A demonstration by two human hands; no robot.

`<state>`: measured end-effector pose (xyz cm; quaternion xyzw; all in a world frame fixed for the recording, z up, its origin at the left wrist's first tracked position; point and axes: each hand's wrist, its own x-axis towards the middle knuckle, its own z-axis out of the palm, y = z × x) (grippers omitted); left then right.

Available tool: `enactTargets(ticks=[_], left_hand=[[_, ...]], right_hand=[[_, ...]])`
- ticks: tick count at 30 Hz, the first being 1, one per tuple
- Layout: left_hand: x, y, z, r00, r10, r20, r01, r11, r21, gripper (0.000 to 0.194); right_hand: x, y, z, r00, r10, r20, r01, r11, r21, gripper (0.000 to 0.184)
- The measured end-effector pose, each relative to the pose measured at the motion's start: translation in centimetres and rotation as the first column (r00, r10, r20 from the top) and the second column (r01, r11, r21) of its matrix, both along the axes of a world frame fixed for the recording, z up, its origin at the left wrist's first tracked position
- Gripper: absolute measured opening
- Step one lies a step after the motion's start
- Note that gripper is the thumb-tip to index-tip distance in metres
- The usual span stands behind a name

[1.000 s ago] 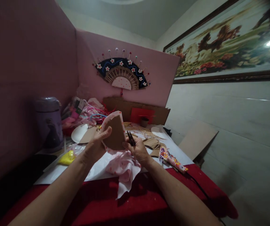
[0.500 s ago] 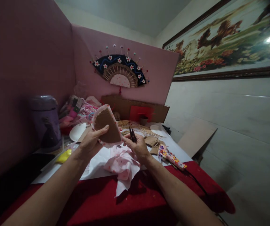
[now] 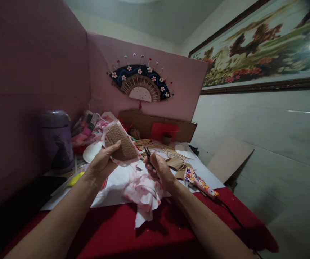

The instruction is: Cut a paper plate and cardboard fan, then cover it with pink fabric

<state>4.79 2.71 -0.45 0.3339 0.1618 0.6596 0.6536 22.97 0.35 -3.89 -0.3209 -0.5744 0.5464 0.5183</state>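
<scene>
My left hand (image 3: 103, 158) grips a half-round cardboard piece (image 3: 124, 144), thumb pressed on its brown ribbed face. Pink spotted cloth is folded over the cardboard's edges. In my right hand (image 3: 161, 171) is a pair of small dark scissors (image 3: 147, 154), points up, just right of the cardboard's lower corner and apart from it. The fingers hide most of the scissors, so their handles do not show. Below both hands, a crumpled pink spotted cloth (image 3: 142, 192) lies on the white sheet and hangs over its front edge.
A flower-patterned glue gun (image 3: 200, 181) with a cord lies to the right on the white sheet (image 3: 114, 187). Behind are thin straw-coloured sticks (image 3: 157, 145) and a small dark pot (image 3: 167, 139). A purple flask (image 3: 57, 144) stands left. A decorated fan (image 3: 141, 81) hangs on the pink panel.
My right hand has moved off the cardboard's corner, and the scissors now tilt left, held in its fingers. The cardboard piece has turned slightly, its ribbed face showing more clearly.
</scene>
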Motion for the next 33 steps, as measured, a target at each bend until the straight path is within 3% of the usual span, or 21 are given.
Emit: enactTargets(ticks=[5, 9, 15, 20, 23, 28, 33], left_hand=[[0.7, -0.6, -0.4, 0.990, -0.119, -0.080, 0.117, 0.993, -0.029, 0.023], [1.4, -1.3, -0.4, 0.990, -0.083, -0.114, 0.084, 0.996, -0.001, 0.024], [1.5, -1.3, -0.7, 0.985, -0.110, -0.131, 0.119, 0.991, 0.059, 0.021], [1.4, -1.0, -1.2, 0.977, -0.137, -0.163, 0.147, 0.988, 0.051, 0.027], [1.3, -0.8, -1.5, 0.976, -0.150, -0.157, 0.157, 0.987, 0.034, 0.027], [1.4, -0.7, -1.7, 0.971, -0.176, -0.161, 0.179, 0.984, -0.001, 0.025], [1.8, -1.2, -1.4, 0.976, -0.122, -0.180, 0.126, 0.992, 0.012, 0.027]], right_hand=[[-0.2, 0.4, -0.3, 0.974, -0.221, 0.047, 0.211, 0.964, 0.164, 0.036], [-0.3, 0.5, -0.3, 0.959, -0.269, 0.085, 0.229, 0.918, 0.323, 0.023], [-0.5, 0.3, -0.7, 0.916, -0.391, 0.093, 0.290, 0.803, 0.521, 0.007], [-0.2, 0.3, -1.0, 0.854, -0.491, 0.173, 0.241, 0.668, 0.704, 0.009], [0.0, 0.3, -0.8, 0.839, -0.514, 0.179, 0.221, 0.621, 0.752, 0.010], [0.0, 0.2, -0.7, 0.831, -0.520, 0.197, 0.209, 0.621, 0.755, 0.009], [0.0, 0.1, -1.1, 0.846, -0.497, 0.191, 0.261, 0.699, 0.665, 0.009]])
